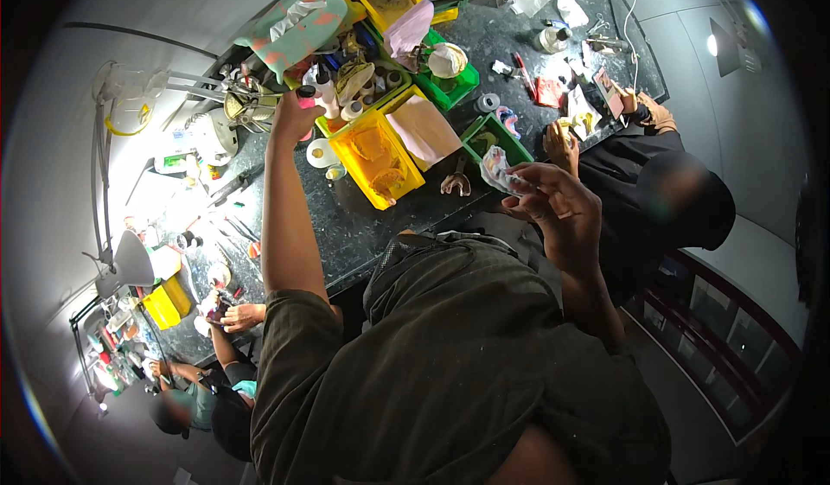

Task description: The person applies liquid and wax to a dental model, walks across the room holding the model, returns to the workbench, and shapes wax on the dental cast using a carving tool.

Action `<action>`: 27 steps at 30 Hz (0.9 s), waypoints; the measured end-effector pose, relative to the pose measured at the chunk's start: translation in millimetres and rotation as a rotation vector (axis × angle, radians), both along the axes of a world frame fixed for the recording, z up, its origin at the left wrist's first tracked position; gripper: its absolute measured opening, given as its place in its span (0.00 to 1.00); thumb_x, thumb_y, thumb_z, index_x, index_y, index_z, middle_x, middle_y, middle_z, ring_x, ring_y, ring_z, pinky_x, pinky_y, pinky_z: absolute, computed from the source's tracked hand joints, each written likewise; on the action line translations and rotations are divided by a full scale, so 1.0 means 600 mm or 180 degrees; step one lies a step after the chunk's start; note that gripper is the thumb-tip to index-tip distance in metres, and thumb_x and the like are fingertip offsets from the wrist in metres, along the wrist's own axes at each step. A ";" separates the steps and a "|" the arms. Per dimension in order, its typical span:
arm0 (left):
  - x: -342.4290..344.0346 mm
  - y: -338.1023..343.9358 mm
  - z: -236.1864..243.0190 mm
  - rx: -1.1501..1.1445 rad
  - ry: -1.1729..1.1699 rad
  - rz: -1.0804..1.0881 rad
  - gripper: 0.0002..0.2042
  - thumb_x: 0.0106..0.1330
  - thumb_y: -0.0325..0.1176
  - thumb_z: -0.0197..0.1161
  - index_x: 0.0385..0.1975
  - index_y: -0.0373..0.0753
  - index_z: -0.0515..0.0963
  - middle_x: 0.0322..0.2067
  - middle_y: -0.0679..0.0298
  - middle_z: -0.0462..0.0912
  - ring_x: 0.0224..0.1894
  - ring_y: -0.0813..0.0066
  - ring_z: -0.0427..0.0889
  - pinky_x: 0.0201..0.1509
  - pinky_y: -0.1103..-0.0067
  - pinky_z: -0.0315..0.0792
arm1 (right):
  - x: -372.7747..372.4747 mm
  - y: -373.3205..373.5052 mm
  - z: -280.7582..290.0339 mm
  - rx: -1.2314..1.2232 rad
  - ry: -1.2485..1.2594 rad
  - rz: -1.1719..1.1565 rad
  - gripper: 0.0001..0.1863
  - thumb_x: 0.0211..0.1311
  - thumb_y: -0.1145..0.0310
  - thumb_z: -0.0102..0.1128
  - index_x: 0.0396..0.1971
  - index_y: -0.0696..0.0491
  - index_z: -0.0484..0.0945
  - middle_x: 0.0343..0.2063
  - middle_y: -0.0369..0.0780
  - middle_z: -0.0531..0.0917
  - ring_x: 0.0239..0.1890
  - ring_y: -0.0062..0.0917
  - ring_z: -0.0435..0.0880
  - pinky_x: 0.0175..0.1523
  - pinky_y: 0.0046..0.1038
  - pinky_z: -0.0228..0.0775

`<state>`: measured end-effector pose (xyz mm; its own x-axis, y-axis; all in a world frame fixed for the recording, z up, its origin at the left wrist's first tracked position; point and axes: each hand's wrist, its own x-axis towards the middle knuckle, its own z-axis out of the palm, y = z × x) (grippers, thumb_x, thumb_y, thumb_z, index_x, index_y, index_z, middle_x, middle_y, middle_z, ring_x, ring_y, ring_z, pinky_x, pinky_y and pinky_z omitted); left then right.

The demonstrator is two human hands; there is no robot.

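On the dark speckled bench (341, 239), looks like two things are in play, one per hand. Left hand (292, 120) is curled shut around one small bottle (309, 105), pinkish with a dark cap, right beside the cluster of white bottles (too crowded to count properly). Right hand (566, 213) is partly closed, thumb and fingertips pinching one whitish dental cast (497, 169) with reddish patches, up off the bench near its front edge. In the picture it overlaps one small green bin (519, 143); a second, larger green bin (469, 83) sits farther back.

Between the hands: one yellow bin (344, 143) with orange stuff in it, one pink sheet (421, 130) just to its right, and one metal horseshoe-shaped tray (456, 184). One white round roll (322, 154) lies by the yellow bin. I count three other people too: one at right (618, 195), two lower left.
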<state>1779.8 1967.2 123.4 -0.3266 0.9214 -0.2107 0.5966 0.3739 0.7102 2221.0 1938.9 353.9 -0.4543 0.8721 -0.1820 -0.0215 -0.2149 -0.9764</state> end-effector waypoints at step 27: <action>0.014 -0.017 -0.006 0.0173 -0.0951 0.1166 0.27 0.64 0.45 0.70 0.58 0.36 0.74 0.56 0.54 0.80 0.57 0.66 0.79 0.57 0.67 0.72 | 0.029 -0.045 0.012 0.0181 0.0162 -0.0030 0.13 0.67 0.79 0.59 0.50 0.66 0.75 0.49 0.46 0.82 0.53 0.28 0.83 0.55 0.30 0.79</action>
